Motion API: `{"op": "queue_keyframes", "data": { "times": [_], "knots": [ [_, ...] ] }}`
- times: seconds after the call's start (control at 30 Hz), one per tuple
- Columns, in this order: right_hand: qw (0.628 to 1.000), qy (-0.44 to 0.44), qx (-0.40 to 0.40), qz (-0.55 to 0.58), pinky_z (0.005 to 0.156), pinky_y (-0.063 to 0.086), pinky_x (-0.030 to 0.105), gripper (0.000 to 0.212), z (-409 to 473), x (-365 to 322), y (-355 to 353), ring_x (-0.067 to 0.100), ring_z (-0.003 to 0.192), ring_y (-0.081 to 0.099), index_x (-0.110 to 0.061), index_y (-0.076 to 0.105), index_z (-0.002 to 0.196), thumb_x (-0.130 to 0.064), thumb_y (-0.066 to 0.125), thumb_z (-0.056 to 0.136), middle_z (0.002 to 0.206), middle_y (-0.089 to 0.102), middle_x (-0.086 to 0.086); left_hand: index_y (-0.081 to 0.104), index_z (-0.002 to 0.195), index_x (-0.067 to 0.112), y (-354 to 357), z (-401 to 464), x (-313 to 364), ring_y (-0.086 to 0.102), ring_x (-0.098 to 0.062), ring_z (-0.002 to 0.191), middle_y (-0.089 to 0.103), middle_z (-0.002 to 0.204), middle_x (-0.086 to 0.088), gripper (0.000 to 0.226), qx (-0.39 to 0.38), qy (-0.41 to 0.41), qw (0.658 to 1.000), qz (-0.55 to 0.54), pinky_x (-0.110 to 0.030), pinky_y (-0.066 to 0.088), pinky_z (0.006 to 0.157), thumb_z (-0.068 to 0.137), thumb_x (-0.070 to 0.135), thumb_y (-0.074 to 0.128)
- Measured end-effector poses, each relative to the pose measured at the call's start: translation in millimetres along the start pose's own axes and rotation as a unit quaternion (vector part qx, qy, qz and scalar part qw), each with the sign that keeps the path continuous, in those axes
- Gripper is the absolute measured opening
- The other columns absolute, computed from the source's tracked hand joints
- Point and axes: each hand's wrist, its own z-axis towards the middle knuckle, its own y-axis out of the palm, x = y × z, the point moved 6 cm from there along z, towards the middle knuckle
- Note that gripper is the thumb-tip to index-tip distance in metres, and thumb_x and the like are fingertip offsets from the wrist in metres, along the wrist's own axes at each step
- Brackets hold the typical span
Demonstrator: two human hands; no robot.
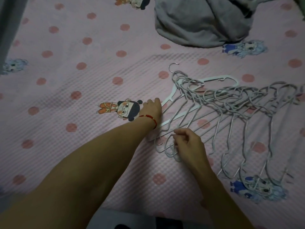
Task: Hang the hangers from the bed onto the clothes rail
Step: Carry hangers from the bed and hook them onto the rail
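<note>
Several thin grey wire hangers (231, 116) lie tangled in a fan on the pink bed sheet (82, 80), right of centre. One white plastic hanger (171, 96) lies at the pile's upper left. My left hand (152, 108), with a red string on its wrist, rests palm down on the left end of the white hanger, fingers curled at its edge. My right hand (186, 142) sits on the near-left ends of the grey hangers, fingers pinched around the wires. No clothes rail is in view.
A crumpled grey garment (203, 22) lies at the top of the bed. The sheet has pink dots and printed cartoon figures. A grey curtain or cloth (8, 30) hangs at the left edge. The bed's near edge runs along the bottom.
</note>
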Motion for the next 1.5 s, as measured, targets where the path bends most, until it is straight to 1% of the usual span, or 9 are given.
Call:
{"op": "queue_keyframes", "data": {
  "times": [0.33,0.47,0.67,0.8,0.97,1.1,1.2,1.37,1.5],
  "knots": [
    [0.997,-0.004,-0.061,-0.051,0.077,0.059,0.036,0.019,-20,-43,27,0.015,0.088,0.070,-0.028,0.071,0.107,-0.019,0.058,0.097,0.097,0.074,-0.005,0.052,0.139,0.017,-57,-43,-144,0.040,-0.044,0.128,0.047,0.138,-0.021,0.041,-0.033,-0.167,0.985,0.036,-0.053,0.038,0.108,0.099,0.026,0.045],
    [0.991,-0.023,-0.113,-0.070,0.083,0.060,0.039,0.018,-40,-80,64,0.014,0.091,0.068,-0.025,0.069,0.113,-0.021,0.059,0.099,0.104,0.072,-0.002,0.054,0.130,0.007,-83,-110,-206,0.046,-0.041,0.120,0.046,0.133,-0.022,0.033,0.016,-0.238,0.970,-0.044,-0.048,0.043,0.094,0.100,0.014,0.041],
    [0.965,-0.149,-0.186,-0.111,0.080,0.052,0.032,0.021,-94,-178,137,0.014,0.090,0.063,-0.023,0.065,0.120,-0.020,0.057,0.101,0.114,0.069,0.001,0.062,0.096,0.014,-115,-242,-255,0.063,-0.032,0.077,0.068,0.089,-0.013,0.011,0.166,-0.257,0.920,-0.245,-0.043,0.058,0.067,0.100,0.012,0.052],
    [0.942,-0.243,-0.200,-0.120,0.088,0.052,0.038,0.042,-142,-260,180,0.014,0.098,0.061,-0.018,0.051,0.140,-0.027,0.060,0.100,0.131,0.060,-0.001,0.052,0.088,0.023,-131,-344,-283,0.065,-0.024,0.071,0.068,0.079,-0.001,0.023,0.265,-0.264,0.904,-0.208,-0.044,0.058,0.063,0.090,0.000,0.051],
    [0.898,-0.292,-0.280,-0.174,0.106,0.044,0.041,0.083,-228,-308,251,0.032,0.138,0.048,-0.010,0.027,0.155,-0.049,0.066,0.093,0.156,0.043,0.010,0.064,0.093,0.015,-144,-479,-294,0.052,-0.022,0.056,0.059,0.067,-0.003,0.028,0.396,-0.312,0.845,-0.176,-0.023,0.029,0.052,0.082,-0.011,0.059],
    [0.859,-0.238,-0.403,-0.208,0.102,0.051,0.046,0.101,-343,-287,311,0.036,0.136,0.049,-0.014,0.016,0.158,-0.063,0.068,0.086,0.163,0.031,0.012,0.066,0.117,0.024,-122,-601,-300,0.065,-0.031,0.071,0.069,0.082,-0.006,0.039,0.440,-0.398,0.788,-0.162,-0.039,0.048,0.056,0.088,-0.001,0.062],
    [0.813,-0.184,-0.509,-0.213,0.091,0.052,0.050,0.126,-444,-246,346,0.039,0.146,0.036,-0.024,-0.008,0.162,-0.067,0.075,0.078,0.170,0.012,0.006,0.066,0.110,0.021,-99,-687,-287,0.064,-0.020,0.066,0.067,0.080,0.000,0.027,0.497,-0.413,0.744,-0.172,-0.027,0.047,0.055,0.091,0.002,0.065],
    [0.752,-0.238,-0.589,-0.178,0.081,0.062,0.050,0.089,-586,-188,368,0.023,0.104,0.064,-0.033,0.018,0.151,-0.041,0.078,0.086,0.128,0.055,0.003,0.064,0.110,0.022,-54,-798,-250,0.048,-0.006,0.057,0.051,0.074,0.009,0.016,0.540,-0.425,0.670,-0.283,-0.007,0.038,0.054,0.103,0.020,0.050],
    [0.642,-0.285,-0.676,-0.223,0.074,0.065,0.040,0.069,-675,-146,362,0.025,0.097,0.064,-0.035,0.021,0.147,-0.026,0.067,0.097,0.122,0.055,0.016,0.057,0.108,0.034,-11,-880,-235,0.065,-0.007,0.089,0.065,0.103,0.011,0.011,0.526,-0.419,0.619,-0.406,-0.008,0.049,0.071,0.099,0.039,0.057]
  ]
}}
